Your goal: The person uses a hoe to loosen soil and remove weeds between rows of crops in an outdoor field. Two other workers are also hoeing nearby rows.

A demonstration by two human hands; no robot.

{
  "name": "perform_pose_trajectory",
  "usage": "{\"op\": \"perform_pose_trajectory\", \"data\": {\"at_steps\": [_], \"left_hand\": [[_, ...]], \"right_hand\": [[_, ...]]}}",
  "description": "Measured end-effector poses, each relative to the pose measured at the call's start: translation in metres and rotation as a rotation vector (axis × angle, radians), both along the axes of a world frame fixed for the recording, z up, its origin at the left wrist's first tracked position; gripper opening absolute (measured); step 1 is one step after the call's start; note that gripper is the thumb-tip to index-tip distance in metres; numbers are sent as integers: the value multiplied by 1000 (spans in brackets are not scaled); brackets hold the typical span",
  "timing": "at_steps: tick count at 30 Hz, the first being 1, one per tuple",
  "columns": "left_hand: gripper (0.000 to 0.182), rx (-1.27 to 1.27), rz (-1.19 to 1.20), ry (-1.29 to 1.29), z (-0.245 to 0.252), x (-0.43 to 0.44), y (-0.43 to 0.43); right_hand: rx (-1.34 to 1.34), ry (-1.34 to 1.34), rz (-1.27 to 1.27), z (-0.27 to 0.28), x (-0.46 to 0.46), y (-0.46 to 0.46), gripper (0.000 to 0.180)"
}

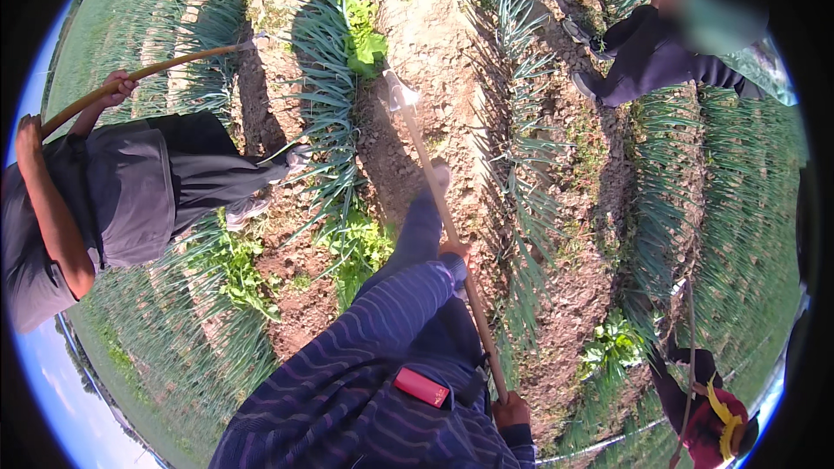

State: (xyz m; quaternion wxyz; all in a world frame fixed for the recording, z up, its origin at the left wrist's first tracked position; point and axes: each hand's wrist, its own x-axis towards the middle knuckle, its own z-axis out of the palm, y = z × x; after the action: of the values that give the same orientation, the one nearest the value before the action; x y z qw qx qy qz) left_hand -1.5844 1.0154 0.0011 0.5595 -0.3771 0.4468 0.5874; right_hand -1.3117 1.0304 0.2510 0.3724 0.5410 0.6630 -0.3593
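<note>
A long-handled hoe slants through the middle of the view, its wooden handle (480, 319) running from beside my waist towards the ground ahead. My left hand (456, 249) grips the handle partway along, partly hidden by the striped sleeve. Near the handle's rear end, my right hand (511, 410) is closed around the wood. The pale metal hoe head (401, 94) is at the bare soil (436, 32) between two crop rows; whether it touches the ground is hard to tell. Green onion-like plants (329, 85) grow left of the head, beside a leafy light-green plant (366, 39).
Another onion-like row (521, 78) runs along the right. At the left, a person (124, 189) holds a long-handled tool (169, 63). Another person (651, 58) is at the upper right, and one more (710, 417) with a long handle at the lower right. Leafy plants (358, 244) stand near my leg.
</note>
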Motion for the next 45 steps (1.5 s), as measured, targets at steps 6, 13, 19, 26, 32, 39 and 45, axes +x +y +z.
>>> {"op": "perform_pose_trajectory", "data": {"at_steps": [6,13,19,26,32,39,45], "left_hand": [[17,-372,-10,260,7,-42,22],[14,-301,-346,283,-9,-15,29],[15,-242,-243,41,1,63,31],[17,-256,-318,44,11,67,30],[22,-110,-220,156,-5,19,21],[16,-174,-216,211,-58,0,-5],[15,-258,-186,3,-39,38,-17]], "right_hand": [[64,-29,121,-19,-60,19,29],[52,16,44,-4,-46,15,31],[-4,-103,-112,18,21,-4,30],[26,-69,-69,-6,36,-26,27],[21,58,9,-27,0,-16,22],[52,63,26,-26,-24,-13,18],[45,12,-1,-9,11,-13,27]]}}
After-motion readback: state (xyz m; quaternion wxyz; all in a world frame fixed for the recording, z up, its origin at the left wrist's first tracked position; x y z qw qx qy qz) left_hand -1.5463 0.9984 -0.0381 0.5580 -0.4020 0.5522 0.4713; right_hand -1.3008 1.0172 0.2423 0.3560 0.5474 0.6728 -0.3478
